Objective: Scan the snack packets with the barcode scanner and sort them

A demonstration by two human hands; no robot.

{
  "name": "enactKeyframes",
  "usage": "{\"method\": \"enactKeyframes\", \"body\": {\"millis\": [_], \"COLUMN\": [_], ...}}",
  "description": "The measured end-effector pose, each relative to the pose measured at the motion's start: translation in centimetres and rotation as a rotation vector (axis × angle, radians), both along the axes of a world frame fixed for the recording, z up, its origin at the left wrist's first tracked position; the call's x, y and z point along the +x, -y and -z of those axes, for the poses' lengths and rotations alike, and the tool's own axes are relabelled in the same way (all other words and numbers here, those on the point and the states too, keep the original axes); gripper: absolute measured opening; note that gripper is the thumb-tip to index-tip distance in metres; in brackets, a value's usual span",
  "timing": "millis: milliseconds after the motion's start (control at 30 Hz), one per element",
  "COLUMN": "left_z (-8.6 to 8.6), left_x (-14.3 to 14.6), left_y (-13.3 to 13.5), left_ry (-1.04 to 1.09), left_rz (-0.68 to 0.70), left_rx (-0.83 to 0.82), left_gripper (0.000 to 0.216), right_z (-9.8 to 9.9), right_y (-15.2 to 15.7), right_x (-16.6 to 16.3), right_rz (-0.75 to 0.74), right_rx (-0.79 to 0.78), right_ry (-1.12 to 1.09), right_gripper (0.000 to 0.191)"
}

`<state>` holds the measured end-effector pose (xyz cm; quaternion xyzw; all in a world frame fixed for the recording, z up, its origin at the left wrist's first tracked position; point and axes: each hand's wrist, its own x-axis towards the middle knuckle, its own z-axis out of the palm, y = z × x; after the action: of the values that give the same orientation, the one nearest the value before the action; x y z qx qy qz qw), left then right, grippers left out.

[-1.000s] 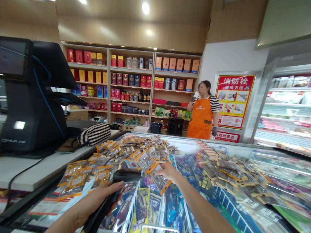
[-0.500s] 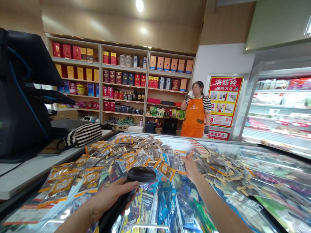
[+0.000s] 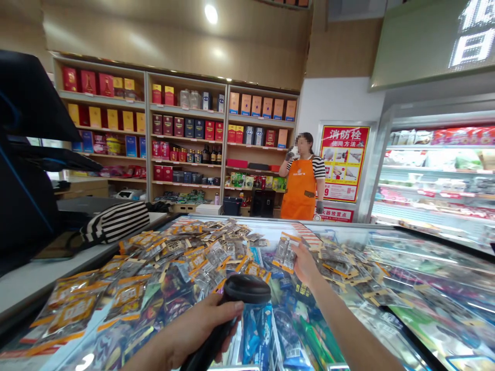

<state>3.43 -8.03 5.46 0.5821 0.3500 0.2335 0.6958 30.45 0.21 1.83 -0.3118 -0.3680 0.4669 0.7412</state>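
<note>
Snack packet, head view: it sits in the right hand, above the glass top, between the left heap and the right heap of similar packets. From my remote seat I see a clear middle banded orange at both ends; the packet leans, and I cannot tell whether its lower edge clears what lies beneath.

Hands: apart from each other. Right, thumb and fingers pinched on the packet's right side. Left hand, wrapped round the handle of a black scanner, whose head points up and away from me, near the packet but not touching it.

Handling, my judgement: light, limp, thin slick film that would slide against its neighbours. Contents too small to make out; I would assume they shift under pressure. Best hold: a flat pinch on an end band or side edge, fingers off the middle, so the film neither creases nor slips. I rate the scanner stiff and heavier, best gripped by its handle.
</note>
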Motion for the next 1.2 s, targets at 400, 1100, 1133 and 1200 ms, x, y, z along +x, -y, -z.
{"method": "enactKeyframes", "body": {"millis": [400, 1100, 1133, 1200], "left_z": [-0.76, -0.65, -0.71, -0.81], "left_x": [0.03, -0.16, -0.15, -0.18], "left_y": [0.31, 0.06, 0.06, 0.03], "left_ry": [-0.015, 0.009, 0.005, -0.001], "left_rz": [-0.001, 0.000, -0.011, -0.037], "left_rx": [0.020, -0.009, -0.007, -0.011], "left_gripper": [0.028, 0.029, 0.029, 0.030], "right_z": [-0.26, -0.12, -0.14, -0.22], "right_y": [0.18, 0.04, 0.03, 0.08], "right_x": [-0.41, -0.74, -0.75, -0.80], "right_rz": [0.020, -0.001, -0.003, -0.009], "right_rx": [-0.002, -0.022, -0.022, -0.025], "right_ry": [0.001, -0.051, -0.051, -0.049], "right_gripper": [0.017, 0.024, 0.025, 0.025]}}
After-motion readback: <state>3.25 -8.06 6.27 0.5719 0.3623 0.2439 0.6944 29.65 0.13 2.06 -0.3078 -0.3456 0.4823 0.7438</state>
